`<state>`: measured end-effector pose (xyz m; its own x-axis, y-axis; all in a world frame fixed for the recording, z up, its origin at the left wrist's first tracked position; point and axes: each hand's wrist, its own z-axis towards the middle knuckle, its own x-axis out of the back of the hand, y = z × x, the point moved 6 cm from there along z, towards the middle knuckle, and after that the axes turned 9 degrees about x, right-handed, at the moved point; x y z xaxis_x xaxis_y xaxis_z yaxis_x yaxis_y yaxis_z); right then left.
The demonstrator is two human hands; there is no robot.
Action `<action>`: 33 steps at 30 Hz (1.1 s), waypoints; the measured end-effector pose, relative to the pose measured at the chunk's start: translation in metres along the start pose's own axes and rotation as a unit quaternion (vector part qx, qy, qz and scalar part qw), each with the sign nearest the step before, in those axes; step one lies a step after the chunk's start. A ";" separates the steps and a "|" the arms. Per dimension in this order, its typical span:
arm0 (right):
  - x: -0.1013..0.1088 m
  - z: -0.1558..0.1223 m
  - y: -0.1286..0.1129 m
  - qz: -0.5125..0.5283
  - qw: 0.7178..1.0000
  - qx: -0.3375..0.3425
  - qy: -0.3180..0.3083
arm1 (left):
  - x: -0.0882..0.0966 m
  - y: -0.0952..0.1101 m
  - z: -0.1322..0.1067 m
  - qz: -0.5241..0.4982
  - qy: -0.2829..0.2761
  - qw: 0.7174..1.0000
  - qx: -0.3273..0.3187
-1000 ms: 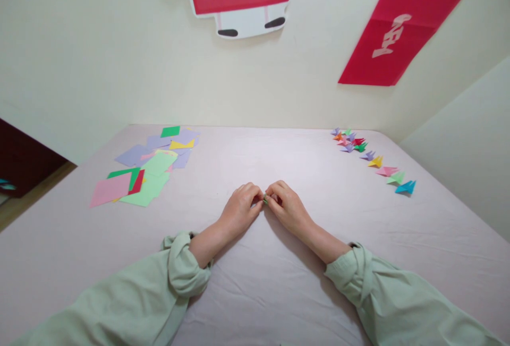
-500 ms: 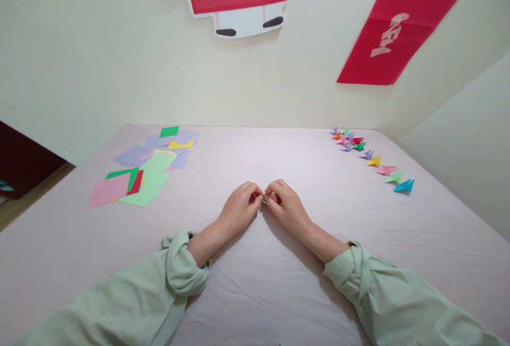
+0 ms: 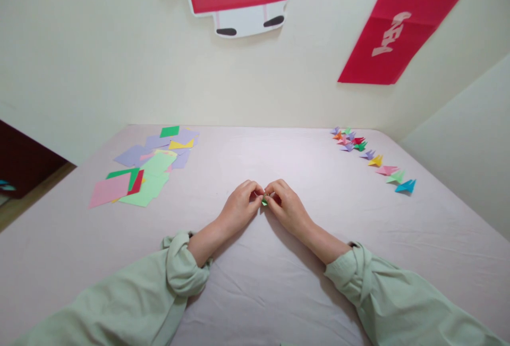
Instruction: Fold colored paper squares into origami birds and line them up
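Over the middle of the table, my left hand and my right hand meet fingertip to fingertip. Both are closed in a pinch on a small piece of green folded paper. Only a bit of the paper shows between the thumbs; the fingers hide the rest, so its shape cannot be made out.
To the left lies a loose pile of coloured paper sheets, among them a pink sheet and a light green sheet. Along the right runs a row of several folded paper cranes, a blue one nearest. A wall rises behind the table.
Slightly more of the green paper shows below my fingertips. My hands have stayed in the same place, still pinching.
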<state>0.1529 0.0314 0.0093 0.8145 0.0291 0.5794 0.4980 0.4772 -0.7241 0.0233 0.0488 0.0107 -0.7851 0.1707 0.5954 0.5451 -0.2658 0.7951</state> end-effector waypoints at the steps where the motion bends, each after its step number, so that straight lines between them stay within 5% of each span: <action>1: 0.000 0.000 0.000 0.005 1.000 0.001 0.001 | 0.000 0.000 0.000 0.002 -0.001 1.000 -0.003; 11: 0.005 0.004 -0.001 0.033 0.999 0.014 0.031 | -0.002 -0.001 0.000 0.016 -0.005 1.000 -0.018; 17: 0.013 0.001 0.007 -0.001 0.997 -0.040 0.064 | 0.002 -0.004 -0.001 0.021 0.024 0.999 -0.010; 25: 0.002 -0.004 -0.008 -0.067 0.997 -0.018 -0.022 | 0.009 -0.006 -0.002 0.020 0.052 0.997 0.043; 33: 0.002 -0.002 -0.001 -0.068 0.997 -0.015 -0.014 | 0.002 0.005 -0.008 0.011 0.024 0.999 0.031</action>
<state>0.1545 0.0291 0.0107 0.7302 -0.0108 0.6832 0.6128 0.4527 -0.6478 0.0225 0.0401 0.0149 -0.7851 0.1193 0.6078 0.5784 -0.2099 0.7883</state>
